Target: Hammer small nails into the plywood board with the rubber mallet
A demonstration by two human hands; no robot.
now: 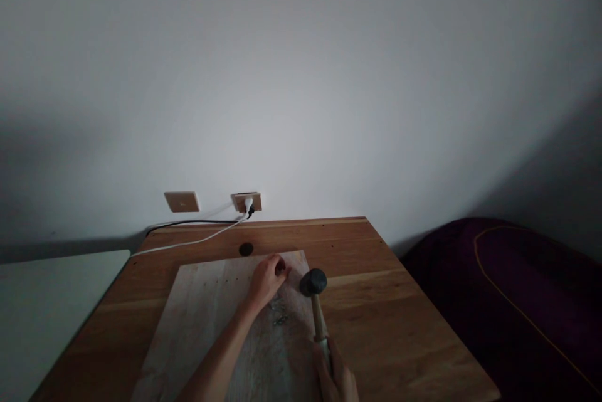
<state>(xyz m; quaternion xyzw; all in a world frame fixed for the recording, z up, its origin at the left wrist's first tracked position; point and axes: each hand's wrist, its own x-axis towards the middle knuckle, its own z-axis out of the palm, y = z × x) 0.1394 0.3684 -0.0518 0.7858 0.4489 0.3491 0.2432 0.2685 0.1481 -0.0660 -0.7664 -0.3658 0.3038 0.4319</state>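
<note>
My right hand (335, 377) is wrapped round the grip of a rubber mallet (318, 317), whose black head is raised at the right edge of a pale wooden board (202, 320). Near the board's far right corner, my left hand (269, 275) rests with thumb and fingers pinched together. Whatever sits between those fingertips is too small or hidden to make out. Just below the left wrist, a small heap of thin metal pieces (279, 315), which look like nails, lies on the board. A few dark dots mark the board's far side.
The board lies on a brown wooden table (376, 308) against a grey-white wall. A white cable (188, 243) and a black one run from a wall socket (247, 201) across the table's back left. A white surface (61, 308) adjoins at left; a dark purple rounded thing (531, 289) stands at right.
</note>
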